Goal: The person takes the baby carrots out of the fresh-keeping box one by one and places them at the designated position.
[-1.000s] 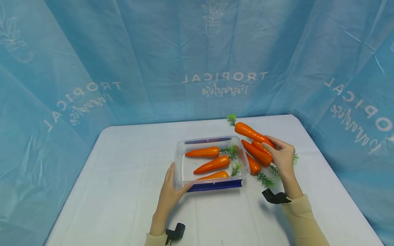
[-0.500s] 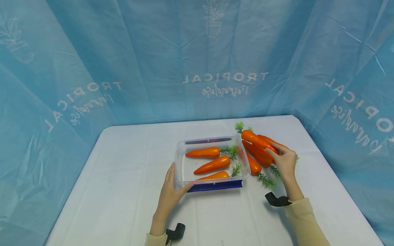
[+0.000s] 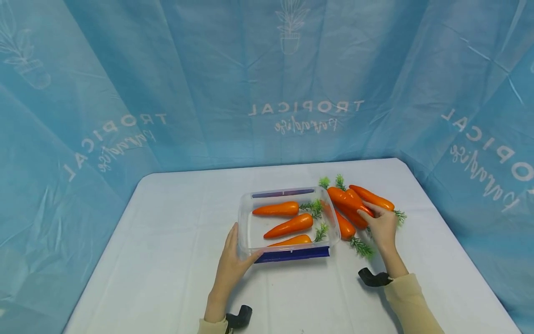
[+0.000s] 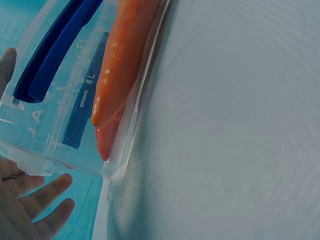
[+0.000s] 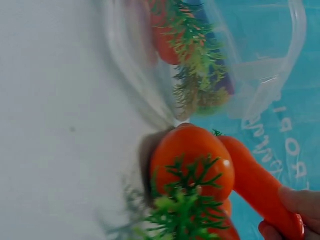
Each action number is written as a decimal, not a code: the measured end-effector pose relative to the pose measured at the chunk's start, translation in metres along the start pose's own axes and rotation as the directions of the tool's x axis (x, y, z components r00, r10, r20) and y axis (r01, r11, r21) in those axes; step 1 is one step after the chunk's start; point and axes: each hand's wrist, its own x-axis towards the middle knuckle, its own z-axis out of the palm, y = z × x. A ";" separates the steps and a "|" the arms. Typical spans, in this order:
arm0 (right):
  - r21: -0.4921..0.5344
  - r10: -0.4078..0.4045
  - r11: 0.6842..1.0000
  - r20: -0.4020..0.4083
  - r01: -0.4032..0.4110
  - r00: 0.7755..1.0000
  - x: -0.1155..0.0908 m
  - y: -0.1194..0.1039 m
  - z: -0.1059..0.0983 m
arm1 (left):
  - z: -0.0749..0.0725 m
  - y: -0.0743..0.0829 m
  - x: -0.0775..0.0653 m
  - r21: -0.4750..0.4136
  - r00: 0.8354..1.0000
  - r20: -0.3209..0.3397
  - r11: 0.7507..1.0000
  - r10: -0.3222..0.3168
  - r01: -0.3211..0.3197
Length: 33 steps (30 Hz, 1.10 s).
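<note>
The held carrot (image 3: 344, 198) is over the heap of loose carrots (image 3: 345, 227), just right of a clear container (image 3: 247, 222); whether it rests on those beneath cannot be told. Its long axis runs obliquely: the thick, leafy end points away and to the left, the narrow tip back and to the right. The right hand (image 3: 383, 222) pinches it near that tip between thumb and fingers.

The loose carrots overlap, so their number is unclear. The rightmost carrot (image 3: 372, 198) lies with its tip to the far left and its leaves (image 3: 399, 217) to the near right.

Inside the container are three carrots (image 3: 289, 226), lying side by side with tips leftward and green tops rightward; the near wall partly hides the closest. Blue clips (image 3: 292, 253) hang along the container's near and far sides. The left hand (image 3: 229, 266) spans the near left corner, its fingers straight along the left wall and its thumb against the near side.

A white-covered table (image 3: 183, 241) lies beneath. Behind it, a blue curtain (image 3: 217, 83) bears mirrored lettering, "TROPICAL Paradise", and outlined potted plants (image 3: 289, 32).
</note>
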 end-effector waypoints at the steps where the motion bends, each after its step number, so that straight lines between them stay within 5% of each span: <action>1: -0.004 0.001 1.000 0.002 -0.001 1.000 0.000 0.001 0.001 | 0.000 0.000 0.000 0.002 1.000 0.000 1.000 0.000 0.000; 21: -0.092 -0.092 0.992 -0.010 0.091 0.996 -0.009 0.004 0.007 | 0.001 -0.002 0.002 -0.010 1.000 -0.003 1.000 0.021 -0.021; 33: -0.236 -0.179 0.947 0.178 0.219 0.968 -0.008 0.013 0.009 | 0.000 0.001 0.002 -0.005 1.000 0.004 1.000 -0.001 0.001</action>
